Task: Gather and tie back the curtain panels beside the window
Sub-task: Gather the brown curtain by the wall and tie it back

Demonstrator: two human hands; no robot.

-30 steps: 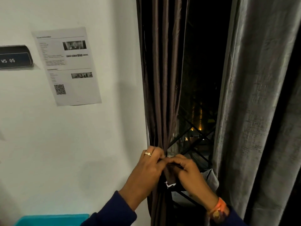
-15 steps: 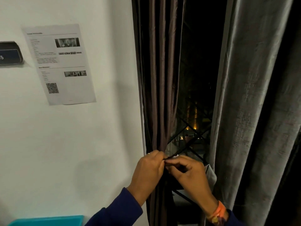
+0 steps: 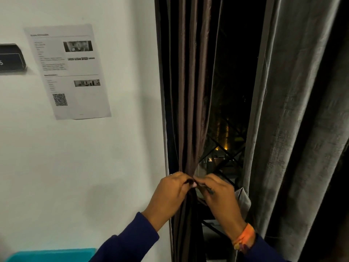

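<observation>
Compared with one second earlier, both hands had risen slightly against the gathered fabric and drawn closer, so that their fingertips met; the wall sheet and sign had slid toward 9 o'clock as the camera turned. Left hand [image 3: 171, 193] was closed, fingers curled and pinching at the front of the brown curtain [image 3: 190, 103], which hung in narrow vertical folds from 12 o'clock down to the hands and was cinched into a tight bundle at their level. Right hand [image 3: 219, 195] was likewise closed, thumb and forefinger pinched against the same bundle, touching the left fingertips. What exactly lay between the fingertips, tie or fabric, could not be told. Below the hands, toward 6 o'clock, the brown curtain fell loose again in shadow.

Grey curtain [image 3: 294, 129] hung ungathered at 3 o'clock, well apart from the brown one, its lower edge just beside the right hand. Between the two panels the window [image 3: 234, 91] showed dark, with a diagonal metal grille [image 3: 222, 157] and small lights outside. Both forearms wore dark blue sleeves [image 3: 130, 241]; an orange wristband [image 3: 243, 237] circled the right wrist. On the white wall [image 3: 85, 176] at 10 o'clock hung a printed sheet [image 3: 69, 72] and a dark sign [image 3: 11, 58]; a teal object [image 3: 51, 255] sat at 7 o'clock.
</observation>
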